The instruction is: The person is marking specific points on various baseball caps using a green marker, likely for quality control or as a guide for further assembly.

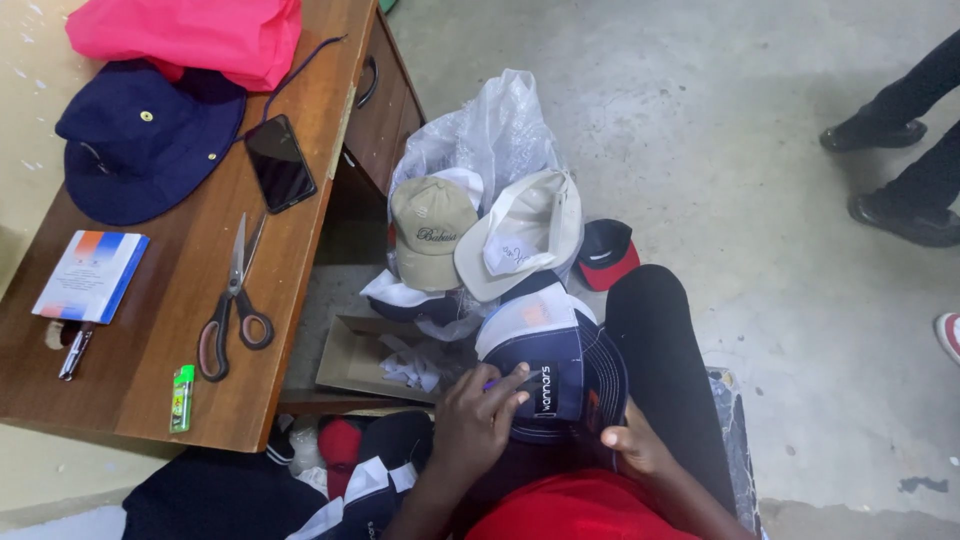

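A navy cap (560,375) with a white front panel and a dark label rests on my lap. My left hand (478,418) presses on its left side, pinching something small and purple at the label. My right hand (632,447) grips the cap's lower right edge. Beyond the cap, a clear plastic bag (495,130) holds a beige cap (430,228), a white cap (525,235) turned inside out and other dark caps. A black and red cap (607,254) lies on the floor beside the bag.
A wooden desk (150,370) at left carries scissors (233,305), a dark phone (280,163), a green lighter (181,397), a small booklet (91,277), a navy sun hat (140,145) and pink cloth (190,35). A cardboard box (360,360) sits under it. Another person's shoes (890,215) stand at right.
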